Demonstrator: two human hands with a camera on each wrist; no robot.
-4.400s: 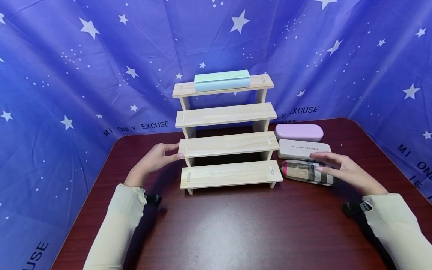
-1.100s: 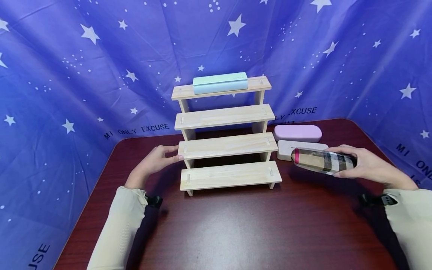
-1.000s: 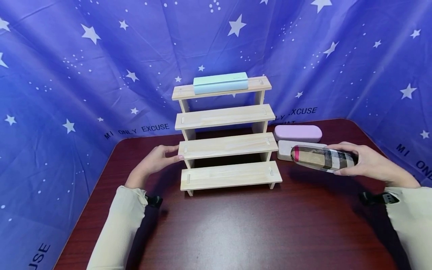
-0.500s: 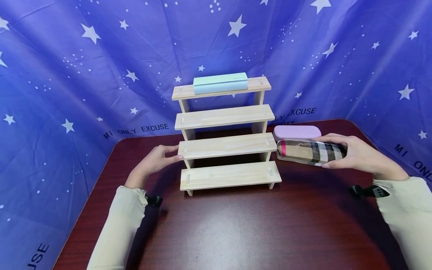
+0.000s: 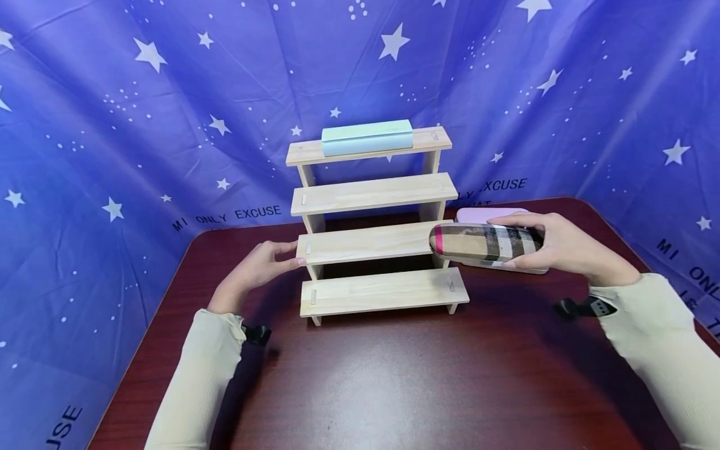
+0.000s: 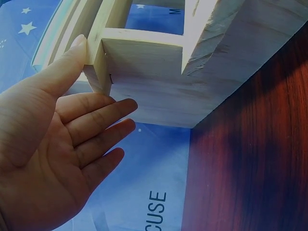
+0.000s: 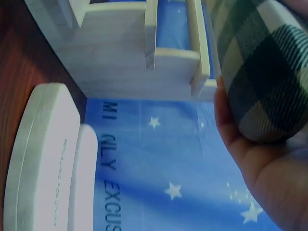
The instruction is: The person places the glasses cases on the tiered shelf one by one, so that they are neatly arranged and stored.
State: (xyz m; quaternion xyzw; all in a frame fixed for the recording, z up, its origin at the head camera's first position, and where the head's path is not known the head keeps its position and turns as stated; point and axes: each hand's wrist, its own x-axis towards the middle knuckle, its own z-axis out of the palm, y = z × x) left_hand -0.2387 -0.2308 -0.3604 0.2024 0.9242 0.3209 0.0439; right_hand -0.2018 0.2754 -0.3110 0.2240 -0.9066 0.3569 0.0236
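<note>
A four-step wooden display shelf (image 5: 377, 290) stands mid-table. At its left end my left hand (image 5: 255, 273) pinches the second board from the bottom; in the left wrist view the thumb (image 6: 72, 60) lies on the board and the other fingers spread below it. My right hand (image 5: 570, 247) grips the right end of a plaid glasses case (image 5: 472, 242) with a pink stripe. Held in the air, the case overlaps the right end of that same board in the head view. The right wrist view shows its checked fabric (image 7: 262, 72) close up against the fingers.
A light blue glasses case (image 5: 367, 139) sits on the top board. Right of the shelf lie a white case (image 7: 50, 159) with small lettering and a pink case (image 5: 484, 215), both partly covered in the head view. A blue starry curtain (image 5: 236, 94) hangs behind the table.
My right hand has picked up the plaid case from the table and carried it left over the white case to the shelf's right end. My left hand has stayed in place.
</note>
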